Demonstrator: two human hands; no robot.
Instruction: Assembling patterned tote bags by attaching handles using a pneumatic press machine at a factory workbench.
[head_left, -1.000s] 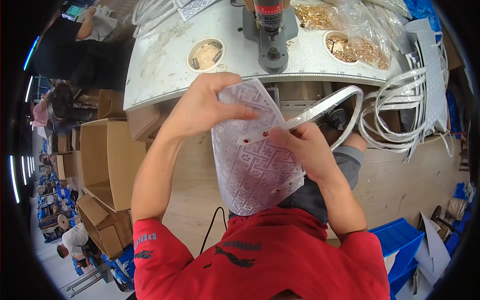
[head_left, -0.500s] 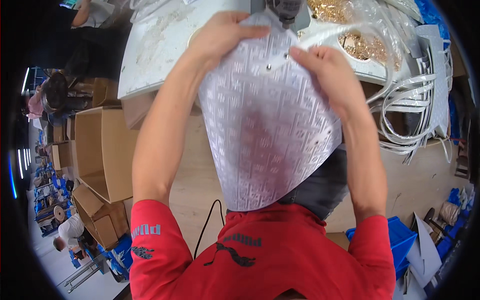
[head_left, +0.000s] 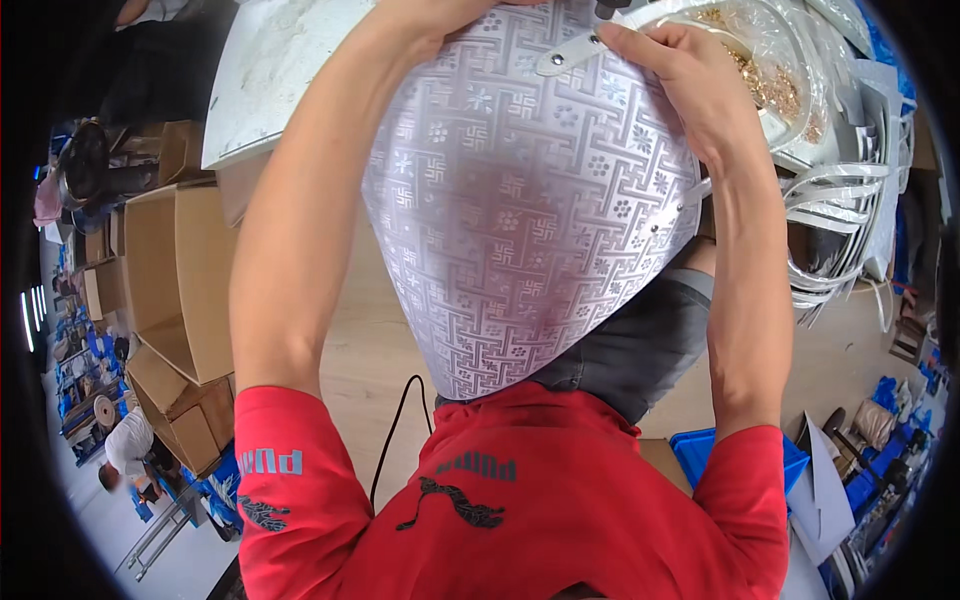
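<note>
Holding a silver patterned sheet [head_left: 530,220] up over the table [head_left: 270,70], my right hand [head_left: 690,85] pinches a white strap [head_left: 570,55] against its top edge.
It looks light, thin and bendy, best held by the edges; my left hand [head_left: 425,20] grips the top-left corner, fingers mostly out of view.

Factory workshop: stacked cardboard boxes [head_left: 170,290] at left, blue crates [head_left: 735,460], white strap bundles [head_left: 840,215] at workbench [head_left: 270,70] right edge, co-workers nearby.
</note>
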